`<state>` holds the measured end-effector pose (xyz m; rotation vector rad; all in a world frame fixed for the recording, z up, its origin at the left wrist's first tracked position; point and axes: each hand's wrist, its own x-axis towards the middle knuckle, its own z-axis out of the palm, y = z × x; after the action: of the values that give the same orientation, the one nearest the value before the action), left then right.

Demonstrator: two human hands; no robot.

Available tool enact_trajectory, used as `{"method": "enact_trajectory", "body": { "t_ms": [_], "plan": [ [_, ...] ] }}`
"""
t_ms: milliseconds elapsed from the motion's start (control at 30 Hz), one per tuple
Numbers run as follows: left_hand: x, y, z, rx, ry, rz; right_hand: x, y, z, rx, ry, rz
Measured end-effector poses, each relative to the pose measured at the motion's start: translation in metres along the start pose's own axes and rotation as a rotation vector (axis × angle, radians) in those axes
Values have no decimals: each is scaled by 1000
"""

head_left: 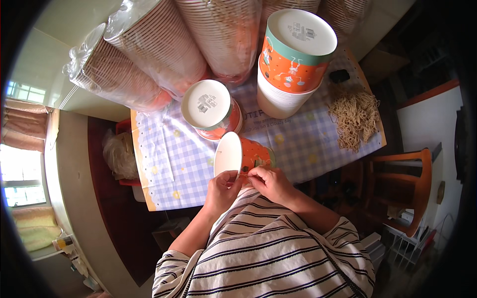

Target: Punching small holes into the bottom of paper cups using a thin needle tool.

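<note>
A paper bucket [256, 153], orange outside and white inside, lies tilted at the near table edge with its mouth to the left. My left hand [222, 191] is closed at its near rim, the fingertips pinched together. Right beside it, my right hand [271, 183] pinches with thumb and forefinger against the bucket's outer side. Something thin, like a cord, shows between the fingertips, but most of it is hidden. A small mark shows on the bucket's inner wall. Just beyond stands an upside-down stack of the same buckets [206, 104].
A taller upside-down bucket stack [298, 69] stands at the back right. Plastic-wrapped bucket stacks [144, 44] line the far side. A heap of beige cords [354, 119] lies right on the checked tablecloth [184, 164], near a small black object [340, 75]. A wooden chair [422, 193] stands right.
</note>
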<state>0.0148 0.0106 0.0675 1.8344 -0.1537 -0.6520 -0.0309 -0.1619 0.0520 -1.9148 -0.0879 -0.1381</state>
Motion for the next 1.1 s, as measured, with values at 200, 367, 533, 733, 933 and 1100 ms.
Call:
{"method": "enact_trajectory", "body": {
  "t_ms": [200, 367, 533, 733, 933, 1100],
  "plan": [
    [1, 7, 3, 58, 74, 61, -1, 3, 1, -12, 9, 9],
    [-2, 10, 2, 111, 71, 15, 1, -6, -1, 11, 44, -52],
    [1, 7, 2, 47, 46, -64, -2, 2, 2, -100, 34, -104],
    [1, 1, 4, -125, 12, -74, -2, 4, 5, -214, 57, -157],
    [0, 9, 4, 111, 62, 34, -3, 5, 7, -210, 76, -126],
    [2, 7, 4, 341, 147, 275, -3, 5, 8, -208, 73, -101]
  ]
}}
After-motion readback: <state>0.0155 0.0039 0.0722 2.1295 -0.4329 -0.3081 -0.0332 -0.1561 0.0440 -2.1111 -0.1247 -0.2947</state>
